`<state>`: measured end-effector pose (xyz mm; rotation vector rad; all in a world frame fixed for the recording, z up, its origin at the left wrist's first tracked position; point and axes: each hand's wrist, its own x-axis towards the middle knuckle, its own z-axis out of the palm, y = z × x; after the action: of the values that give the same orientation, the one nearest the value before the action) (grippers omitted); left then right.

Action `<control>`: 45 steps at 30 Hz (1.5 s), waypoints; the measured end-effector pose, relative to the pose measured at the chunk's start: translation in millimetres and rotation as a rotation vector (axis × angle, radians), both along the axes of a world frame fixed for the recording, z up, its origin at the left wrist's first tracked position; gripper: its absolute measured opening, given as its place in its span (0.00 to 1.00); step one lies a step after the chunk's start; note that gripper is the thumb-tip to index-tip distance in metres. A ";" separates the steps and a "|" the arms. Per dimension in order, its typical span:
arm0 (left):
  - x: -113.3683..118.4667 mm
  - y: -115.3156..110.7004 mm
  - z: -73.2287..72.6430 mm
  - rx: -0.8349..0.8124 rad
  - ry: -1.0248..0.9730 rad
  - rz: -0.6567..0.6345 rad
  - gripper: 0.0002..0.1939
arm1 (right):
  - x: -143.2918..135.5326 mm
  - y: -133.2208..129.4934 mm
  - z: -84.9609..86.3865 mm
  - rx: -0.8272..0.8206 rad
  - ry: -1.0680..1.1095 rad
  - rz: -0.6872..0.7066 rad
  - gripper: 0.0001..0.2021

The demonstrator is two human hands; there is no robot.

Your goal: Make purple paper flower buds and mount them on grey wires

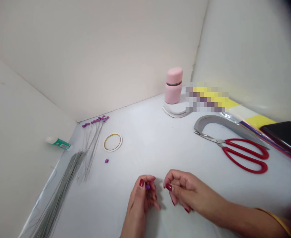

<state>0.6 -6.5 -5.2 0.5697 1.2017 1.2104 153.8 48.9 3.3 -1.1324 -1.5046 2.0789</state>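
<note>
My left hand [140, 196] is closed at the bottom middle, with a small purple paper piece [147, 187] pinched between thumb and fingers. Just right of it and apart, my right hand [185, 189] has thumb and forefinger pressed together. Whatever lies in that pinch is too small to make out. A small purple star-like piece [106, 161] rests on the table to the left. Beyond it is a roll of narrow white tape [121, 142]. Thin grey wire stems with purple tips [99, 119] lie farther left.
A bundle of grey wires [61, 195] runs along the left edge beside a green-and-white glue stick [62, 144]. Red-handled scissors [221, 142] lie right, near grey strips [210, 119]. A pink flask [173, 86] stands behind, and a black phone [285, 134] rests on packets [249, 116].
</note>
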 end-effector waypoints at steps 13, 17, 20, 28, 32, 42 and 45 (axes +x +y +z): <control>2.6 2.4 2.9 -0.091 -0.242 0.004 0.11 | 7.7 4.9 0.7 0.153 0.002 -0.005 0.07; 3.5 1.8 -2.9 -0.075 -0.214 -0.033 0.11 | 7.3 2.4 5.4 0.222 0.039 -0.003 0.06; 4.6 1.1 -4.6 -0.062 -0.215 -0.020 0.12 | 6.7 2.0 7.1 0.193 0.108 0.029 0.07; 3.4 1.6 -4.3 -0.047 -0.291 -0.004 0.13 | 5.9 5.1 10.2 0.281 0.107 0.071 0.09; 4.0 3.4 -3.3 -0.040 -0.289 0.028 0.08 | 7.8 4.4 10.3 0.390 0.013 0.097 0.09; 4.4 3.8 -4.2 -0.051 -0.290 0.016 0.11 | 2.1 3.3 8.2 0.064 0.135 -0.005 0.08; 7.9 2.7 -6.7 -0.052 -0.283 -0.027 0.11 | -0.6 2.3 5.7 -0.053 0.175 -0.034 0.11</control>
<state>8.4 -3.9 -11.9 0.3606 0.9799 1.1889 153.1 51.1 9.0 -0.9596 -1.3469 2.1447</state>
